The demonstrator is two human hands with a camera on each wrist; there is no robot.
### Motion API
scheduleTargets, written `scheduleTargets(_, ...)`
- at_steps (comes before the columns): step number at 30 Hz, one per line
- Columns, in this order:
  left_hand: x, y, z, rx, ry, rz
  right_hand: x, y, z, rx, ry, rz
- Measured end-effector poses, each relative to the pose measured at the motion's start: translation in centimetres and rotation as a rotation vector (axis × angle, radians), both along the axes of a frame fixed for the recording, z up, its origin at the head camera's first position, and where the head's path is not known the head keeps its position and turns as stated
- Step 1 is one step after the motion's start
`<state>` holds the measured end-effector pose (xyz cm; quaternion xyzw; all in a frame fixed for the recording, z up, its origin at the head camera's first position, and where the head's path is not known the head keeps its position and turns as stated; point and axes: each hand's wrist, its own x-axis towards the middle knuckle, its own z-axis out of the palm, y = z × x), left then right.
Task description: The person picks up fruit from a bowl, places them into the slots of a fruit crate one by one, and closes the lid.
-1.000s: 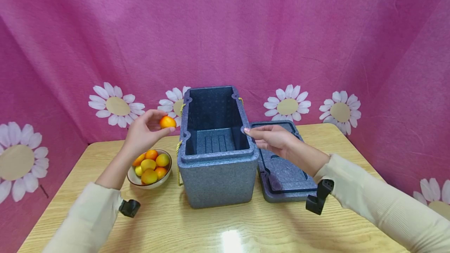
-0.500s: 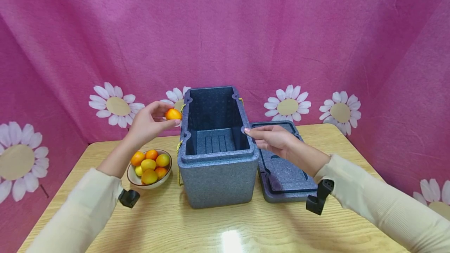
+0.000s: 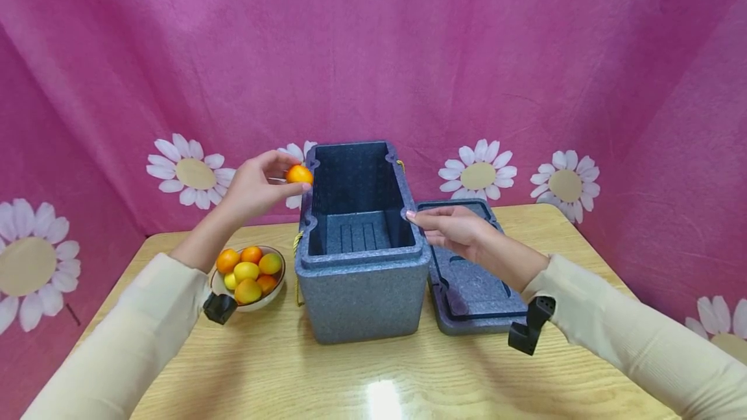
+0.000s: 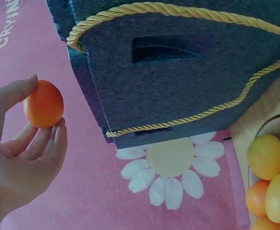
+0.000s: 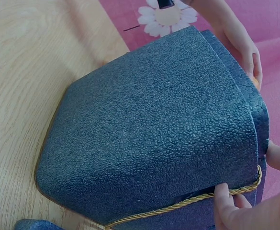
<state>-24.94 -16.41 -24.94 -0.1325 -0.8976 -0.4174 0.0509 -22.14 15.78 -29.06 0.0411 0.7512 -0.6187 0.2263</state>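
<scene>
Box (image 3: 364, 306) stood lidless mid-frame; bowl (image 3: 272, 297) lower left. Right hand (image 3: 452, 227) gripped box's right edge. Left hand (image 3: 258, 185) pinched orange (image 3: 299, 175) by box's upper-left edge. Step: likely a carry boxward; next move seemed to call for shifting inward past that edge.

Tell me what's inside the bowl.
The bowl holds a heap of orange and yellow fruits. The upper ones show; they cover its bottom and anything lying directly beneath.

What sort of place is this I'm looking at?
Probably a small staged recording spot: pink daisy-print cloth hangs behind and beside a wooden table, and a black camera-like device is worn at each wrist.
</scene>
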Motion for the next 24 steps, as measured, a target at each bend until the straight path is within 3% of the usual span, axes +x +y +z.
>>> scheduleTargets(13,-2.0,2.8,1.5,0.035,0.011,-0.025,0.0,-0.2,0.1,-0.026,-0.001,0.009)
scheduleTargets(24,-4.0,6.2,3.6,0.018,-0.005,-0.031,0.0,-0.2,0.1,-0.03,0.0,0.016)
